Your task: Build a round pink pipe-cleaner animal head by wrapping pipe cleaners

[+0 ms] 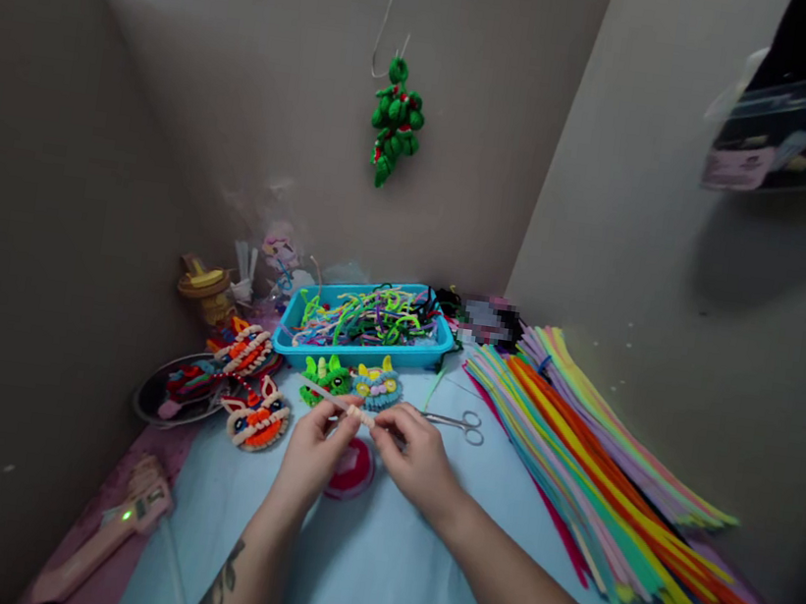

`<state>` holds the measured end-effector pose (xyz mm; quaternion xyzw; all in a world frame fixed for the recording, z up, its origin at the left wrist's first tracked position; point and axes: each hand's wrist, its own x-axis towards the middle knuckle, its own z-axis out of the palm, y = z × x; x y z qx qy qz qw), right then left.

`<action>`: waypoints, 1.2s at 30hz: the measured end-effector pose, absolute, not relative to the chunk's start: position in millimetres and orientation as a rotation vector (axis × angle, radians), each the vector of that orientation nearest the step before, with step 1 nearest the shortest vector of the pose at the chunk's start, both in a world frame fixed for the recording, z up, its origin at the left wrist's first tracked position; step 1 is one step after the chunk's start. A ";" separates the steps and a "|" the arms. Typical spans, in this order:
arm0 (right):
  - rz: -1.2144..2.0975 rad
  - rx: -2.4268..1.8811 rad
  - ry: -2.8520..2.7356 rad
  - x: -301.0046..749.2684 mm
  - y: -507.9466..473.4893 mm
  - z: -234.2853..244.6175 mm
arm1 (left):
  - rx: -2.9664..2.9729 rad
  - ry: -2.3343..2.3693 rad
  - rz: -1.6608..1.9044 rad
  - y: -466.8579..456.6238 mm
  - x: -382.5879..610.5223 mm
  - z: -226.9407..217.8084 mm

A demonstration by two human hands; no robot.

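Observation:
A pale cream pipe cleaner (361,416) runs between my two hands; its middle looks coiled, and a straight white end sticks out to the upper left. My left hand (321,438) pinches it from the left. From the other side, the fingertips of my right hand (416,450) close on it. Below them a small round container with red contents (352,471) sits on the cloth, partly covered by my left hand. Just beyond my fingers lie a green animal face (324,381) and a blue-and-yellow one (377,390), both of fuzzy stems.
Scissors (461,423) lie right of my hands, beside bundled colourful pipe cleaners (575,463). A blue tray (359,348) of stem scraps stands behind. Orange animal faces (260,417) and a round dish (163,399) are left. A pink glue gun (120,532) lies front left.

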<state>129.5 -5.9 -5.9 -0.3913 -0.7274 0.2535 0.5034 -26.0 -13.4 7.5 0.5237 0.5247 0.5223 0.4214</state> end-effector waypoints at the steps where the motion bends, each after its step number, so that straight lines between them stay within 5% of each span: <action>1: 0.609 -0.946 -1.751 129.6 -5.7 -6.4 | 1.315 1.325 1.301 -13.3 -26.6 7.9; 36: 0.639 -1.129 -1.613 132.7 0.7 -11.0 | 1.421 1.451 1.226 -13.3 -22.9 6.9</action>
